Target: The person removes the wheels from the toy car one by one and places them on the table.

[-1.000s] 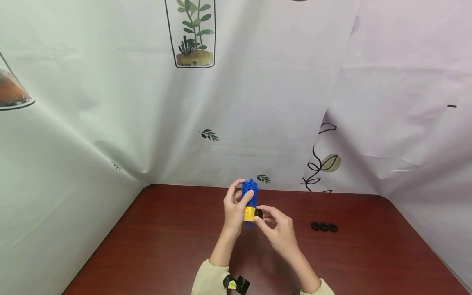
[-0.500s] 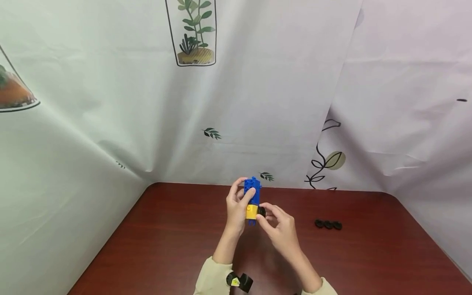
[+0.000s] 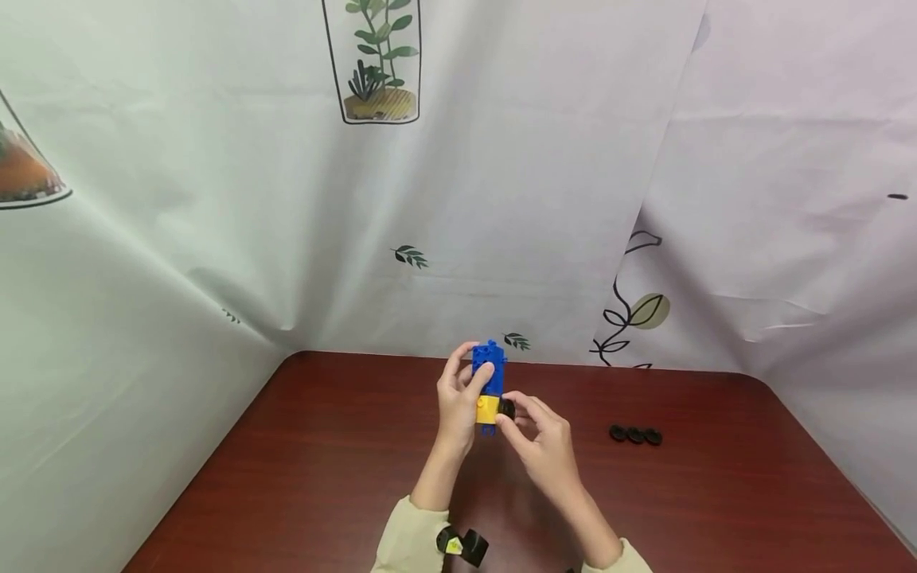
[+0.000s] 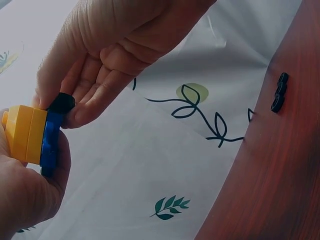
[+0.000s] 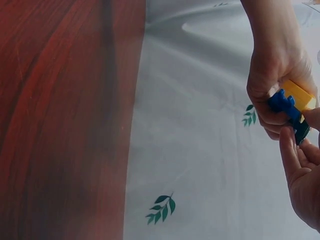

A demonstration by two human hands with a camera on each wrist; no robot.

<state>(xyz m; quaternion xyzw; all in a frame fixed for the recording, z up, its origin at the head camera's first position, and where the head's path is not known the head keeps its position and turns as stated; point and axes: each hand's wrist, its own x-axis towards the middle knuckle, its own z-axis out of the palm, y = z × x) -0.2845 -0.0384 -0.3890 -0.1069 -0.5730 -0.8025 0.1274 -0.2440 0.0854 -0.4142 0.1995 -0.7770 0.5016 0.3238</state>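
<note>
My left hand grips a blue and yellow toy block vehicle above the table, its thumb lying across the blue part. In the left wrist view, yellow bricks sit against a blue base. On the vehicle's right side is a black wheel, which my right hand pinches between thumb and fingers. The wheel touches the blue base; whether it is fixed there I cannot tell. Fingers partly cover both wheel and vehicle in the right wrist view.
Three black wheels lie in a row on the dark red-brown table, right of the hands. A pale printed curtain hangs behind and at both sides of the table. A black wrist camera is strapped over the left sleeve.
Both hands keep the same hold on the vehicle and wheel. Only a slight shift of the whole head view shows.
</note>
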